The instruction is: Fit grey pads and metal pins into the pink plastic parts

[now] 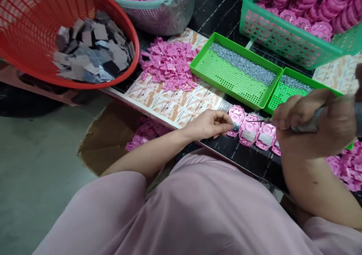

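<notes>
My left hand (210,125) pinches the edge of a pink plastic part (236,115) at the left end of a short row, with a small silver piece at the fingertips. My right hand (313,123) grips a grey electric screwdriver (312,123), whose thin shaft reaches left to a second pink plastic part (249,129). A third pink plastic part (266,134) lies just right of it. Both of these carry a white rectangular insert. The row rests on a black printed mat (243,159). My right hand hides the parts beyond it.
Two green perforated trays (234,72) hold small metal screws. A pile of pink parts (169,64) lies on printed sheets. Around them stand a red basket (70,68) of grey pieces, a grey-rimmed tub (158,16), and a green crate (291,32) of stacked pink parts.
</notes>
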Demonstrator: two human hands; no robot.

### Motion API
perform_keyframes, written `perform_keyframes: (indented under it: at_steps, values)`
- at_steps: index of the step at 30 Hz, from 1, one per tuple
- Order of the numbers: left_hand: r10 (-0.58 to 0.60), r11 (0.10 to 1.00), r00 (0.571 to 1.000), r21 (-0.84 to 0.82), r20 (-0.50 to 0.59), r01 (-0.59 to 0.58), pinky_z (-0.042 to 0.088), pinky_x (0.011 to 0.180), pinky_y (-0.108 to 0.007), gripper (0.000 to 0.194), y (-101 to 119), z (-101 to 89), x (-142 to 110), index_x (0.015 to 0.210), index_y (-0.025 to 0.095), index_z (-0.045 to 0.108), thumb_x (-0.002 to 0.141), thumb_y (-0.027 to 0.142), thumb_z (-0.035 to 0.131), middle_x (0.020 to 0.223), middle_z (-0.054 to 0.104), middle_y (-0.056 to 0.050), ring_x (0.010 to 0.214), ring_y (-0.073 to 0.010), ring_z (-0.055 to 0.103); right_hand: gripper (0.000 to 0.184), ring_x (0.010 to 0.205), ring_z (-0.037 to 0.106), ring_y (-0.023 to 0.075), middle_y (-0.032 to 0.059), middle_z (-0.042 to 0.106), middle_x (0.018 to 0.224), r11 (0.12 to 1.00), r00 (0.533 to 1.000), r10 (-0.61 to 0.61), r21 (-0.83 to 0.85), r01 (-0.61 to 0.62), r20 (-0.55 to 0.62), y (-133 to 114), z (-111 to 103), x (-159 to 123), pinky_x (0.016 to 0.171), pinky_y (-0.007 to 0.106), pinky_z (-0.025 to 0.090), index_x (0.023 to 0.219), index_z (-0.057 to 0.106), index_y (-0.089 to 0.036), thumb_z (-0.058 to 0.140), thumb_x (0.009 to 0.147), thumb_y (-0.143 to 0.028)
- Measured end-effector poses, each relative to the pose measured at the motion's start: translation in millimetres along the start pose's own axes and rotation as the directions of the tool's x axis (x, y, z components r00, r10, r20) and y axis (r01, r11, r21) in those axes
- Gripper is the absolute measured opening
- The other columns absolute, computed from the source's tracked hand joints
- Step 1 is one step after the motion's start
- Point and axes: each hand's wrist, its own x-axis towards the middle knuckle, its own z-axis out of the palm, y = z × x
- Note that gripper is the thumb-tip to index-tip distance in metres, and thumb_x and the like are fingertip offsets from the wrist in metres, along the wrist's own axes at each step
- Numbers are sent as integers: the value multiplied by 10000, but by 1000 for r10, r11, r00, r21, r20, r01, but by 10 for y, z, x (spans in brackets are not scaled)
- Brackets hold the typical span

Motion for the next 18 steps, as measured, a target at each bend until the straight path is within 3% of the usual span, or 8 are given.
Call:
perform_keyframes:
  at_steps: [3, 5, 7, 9, 12, 15, 18]
  values:
    - [117, 984, 993, 133, -16, -114, 441, 457, -136, 66, -47, 17, -39, 863, 108, 640, 821, 158, 651, 643, 644, 25, 478, -47, 562, 523, 303, 403, 71, -55, 310, 382, 998, 994, -56, 48, 51, 98, -64, 73, -78, 278, 243, 283, 439, 390, -179, 620, 820, -454]
    - [288, 905, 956, 339, -47, -256, 512, 578, -162, 81, -103, 31, -66, 918, 116, 665, 856, 156, 629, 745, 699, -4, 611, -75, 647, 533, 342, 439, 63, -55, 331, 404, 999, 991, 21, 35, -26, 131, -142, 95, -132, 328, 239, 329, 459, 387, -169, 620, 843, -454]
    - [510, 704, 860, 584, -18, -405, 545, 708, -197, 138, -183, 40, -85, 1008, 126, 672, 907, 168, 589, 854, 730, -32, 752, -104, 692, 531, 401, 475, 55, -54, 374, 448, 993, 987, 112, 12, -115, 115, -207, 109, -184, 391, 235, 373, 485, 400, -159, 651, 837, -467]
    - [654, 452, 753, 760, 74, -467, 551, 767, -219, 216, -268, 44, -95, 1135, 134, 635, 954, 168, 521, 925, 733, -46, 829, -119, 701, 487, 428, 488, 57, -49, 398, 479, 993, 983, 106, 31, -112, 153, -227, 117, -226, 412, 237, 391, 510, 441, -157, 647, 844, -446]
    - [699, 192, 689, 877, 193, -441, 552, 736, -213, 350, -349, 45, -100, 1320, 160, 510, 977, 130, 444, 925, 722, -31, 828, -116, 700, 284, 397, 457, 68, -50, 409, 504, 990, 978, -60, 135, 33, 202, -174, 119, -263, 375, 239, 386, 630, 574, -196, 594, 867, -351]
    - [713, 118, 668, 903, 212, -413, 550, 711, -210, 395, -355, 51, -98, 1379, 165, 441, 985, 139, 435, 905, 710, -25, 800, -118, 694, 166, 404, 462, 66, -57, 424, 537, 984, 973, -120, 152, 90, 199, -114, 125, -276, 377, 222, 398, 735, 616, -230, 568, 886, -281]
    - [732, 185, 659, 879, 175, -440, 557, 730, -224, 357, -332, 63, -95, 1353, 154, 453, 998, 186, 445, 938, 709, -42, 806, -128, 695, 281, 414, 467, 63, -52, 409, 522, 988, 971, -112, 125, 86, 212, -103, 141, -282, 386, 225, 396, 634, 537, -195, 553, 894, -301]
